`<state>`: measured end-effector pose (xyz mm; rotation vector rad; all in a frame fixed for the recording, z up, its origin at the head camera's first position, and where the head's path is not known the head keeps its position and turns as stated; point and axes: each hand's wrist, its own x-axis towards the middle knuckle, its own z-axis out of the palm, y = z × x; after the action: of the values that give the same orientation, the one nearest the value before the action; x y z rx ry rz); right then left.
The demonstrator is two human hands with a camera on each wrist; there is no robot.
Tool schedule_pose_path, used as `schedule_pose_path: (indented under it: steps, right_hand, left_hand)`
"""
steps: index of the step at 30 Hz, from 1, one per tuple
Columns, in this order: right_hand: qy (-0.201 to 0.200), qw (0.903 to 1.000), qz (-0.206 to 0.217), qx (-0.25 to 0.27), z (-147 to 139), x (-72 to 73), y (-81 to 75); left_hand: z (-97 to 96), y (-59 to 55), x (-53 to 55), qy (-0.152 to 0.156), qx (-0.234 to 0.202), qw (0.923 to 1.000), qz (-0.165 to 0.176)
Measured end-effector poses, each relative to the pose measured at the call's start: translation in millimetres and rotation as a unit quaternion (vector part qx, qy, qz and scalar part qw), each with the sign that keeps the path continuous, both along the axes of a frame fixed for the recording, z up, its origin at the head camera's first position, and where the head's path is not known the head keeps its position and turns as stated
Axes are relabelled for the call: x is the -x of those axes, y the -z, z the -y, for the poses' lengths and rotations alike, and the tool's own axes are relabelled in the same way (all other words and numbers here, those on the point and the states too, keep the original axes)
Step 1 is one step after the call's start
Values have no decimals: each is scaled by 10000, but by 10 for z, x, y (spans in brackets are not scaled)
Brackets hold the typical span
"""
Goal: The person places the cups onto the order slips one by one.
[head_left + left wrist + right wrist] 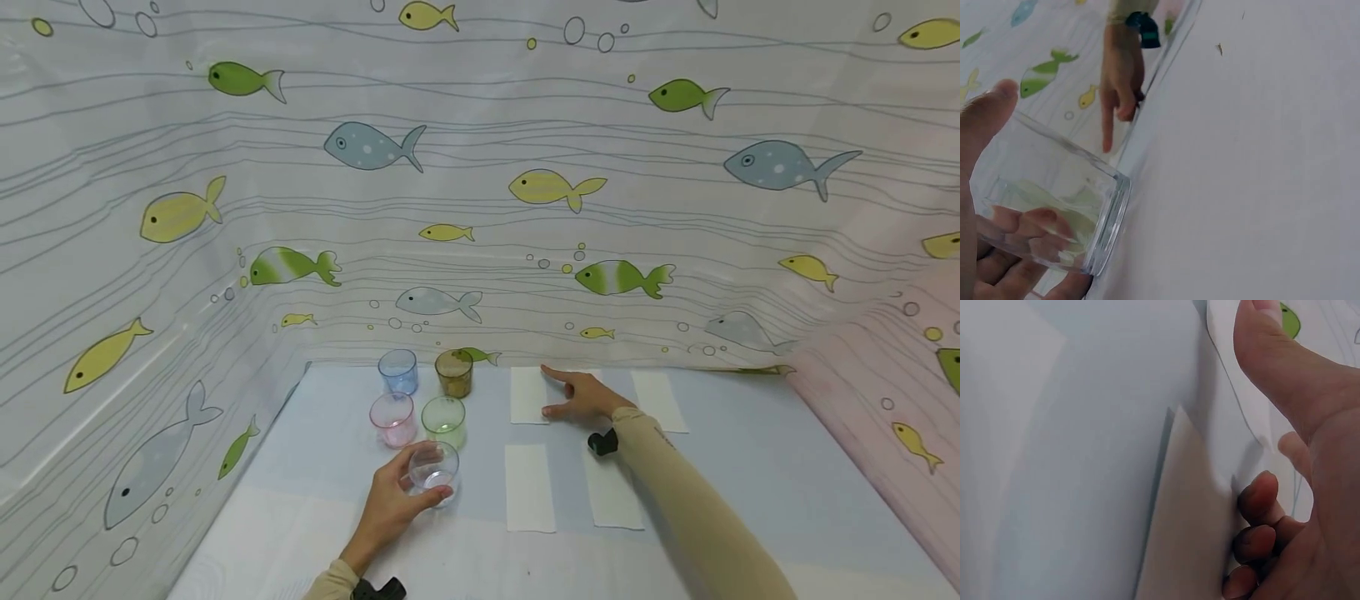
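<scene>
My left hand (392, 503) grips a clear glass (433, 475), thumb on one side and fingers round the other. The same glass (1054, 194) lies across the left wrist view, with fingers visible through its wall. Just beyond it stand a pink glass (393, 421) and a green glass (444, 423), then a blue glass (398, 372) and a brown glass (454, 374). My right hand (583, 395) is over the white paper pieces at the back, index finger and thumb extended, other fingers loosely bent. Its fingertips reach the edge of the back left paper (527, 398); whether they touch it I cannot tell.
Other white paper pieces lie at the back right (660, 402), front left (530, 500) and front right (617, 500), with one partly hidden behind my right hand. A fish-patterned sheet (487, 267) rises round the pale table (315, 467) at the back and both sides.
</scene>
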<state>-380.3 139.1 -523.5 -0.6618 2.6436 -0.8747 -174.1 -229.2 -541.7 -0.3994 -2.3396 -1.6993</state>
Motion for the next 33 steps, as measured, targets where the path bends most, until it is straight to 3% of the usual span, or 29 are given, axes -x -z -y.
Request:
schedule_pose_path:
  steps: [9, 17, 24, 33]
  right_hand:
    - [-317, 9983, -267, -419, 71, -10, 32]
    - [-88, 9983, -95, -569, 77, 28, 33]
    - [17, 9987, 172, -481, 103, 42, 39]
    - [192, 9984, 238, -467, 96, 44, 14]
  left_hand:
    - [-9, -4, -48, 97, -207, 9996, 165]
    - [0, 0, -38, 93, -307, 9993, 201]
    - [9, 8, -70, -68, -99, 9998, 180]
    - [3, -52, -61, -97, -40, 9999, 51]
